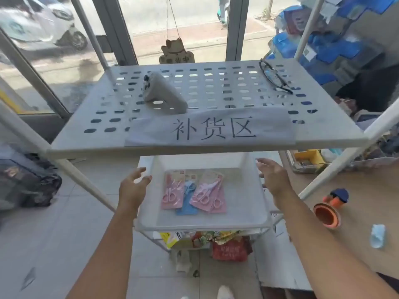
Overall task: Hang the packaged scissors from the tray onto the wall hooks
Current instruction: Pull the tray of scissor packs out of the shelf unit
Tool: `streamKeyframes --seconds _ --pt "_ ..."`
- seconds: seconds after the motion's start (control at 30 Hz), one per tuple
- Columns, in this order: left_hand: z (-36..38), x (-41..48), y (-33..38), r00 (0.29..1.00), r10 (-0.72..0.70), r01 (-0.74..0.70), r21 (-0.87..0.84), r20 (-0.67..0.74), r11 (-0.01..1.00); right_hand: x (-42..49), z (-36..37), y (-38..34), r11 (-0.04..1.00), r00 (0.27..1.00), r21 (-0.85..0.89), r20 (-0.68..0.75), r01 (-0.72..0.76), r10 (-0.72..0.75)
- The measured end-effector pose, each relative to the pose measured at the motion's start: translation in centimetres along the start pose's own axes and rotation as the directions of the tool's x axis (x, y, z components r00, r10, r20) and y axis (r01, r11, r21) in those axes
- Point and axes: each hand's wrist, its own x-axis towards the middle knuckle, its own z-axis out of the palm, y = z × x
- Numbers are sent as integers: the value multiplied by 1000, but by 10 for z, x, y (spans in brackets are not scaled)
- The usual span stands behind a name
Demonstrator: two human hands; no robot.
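Pink and blue packaged scissors (194, 196) overlapping flat in translucent tray (203, 224).

A white shelf (207, 100) full of little holes stands by big glass windows (54, 50) — sunny street and a parked car (41, 24) outside. The floor (64, 234) has pale grey tiles, and a brown table (356, 212) sits on the right.

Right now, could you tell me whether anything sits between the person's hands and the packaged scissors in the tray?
Nothing visible does. The left hand and right hand hover open at the sides of the translucent white plastic tray, where the pink and blue packaged scissors lie uncovered. The perforated white shelf sits above, farther back.
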Motion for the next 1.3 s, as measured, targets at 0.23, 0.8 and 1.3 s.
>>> streamKeyframes --seconds 0.23,0.8,1.3 --pt "-17 24 4 960 -215 225 -39 179 973 15 -2 6 965 959 -27 106 -261 262" --pt "-46 9 -3 924 -218 222 24 313 975 -41 -15 -4 950 948 89 140 -300 286" --pt "-110 -94 -28 926 -164 226 -152 339 962 -109 -42 5 970 947 88 256 -225 196"
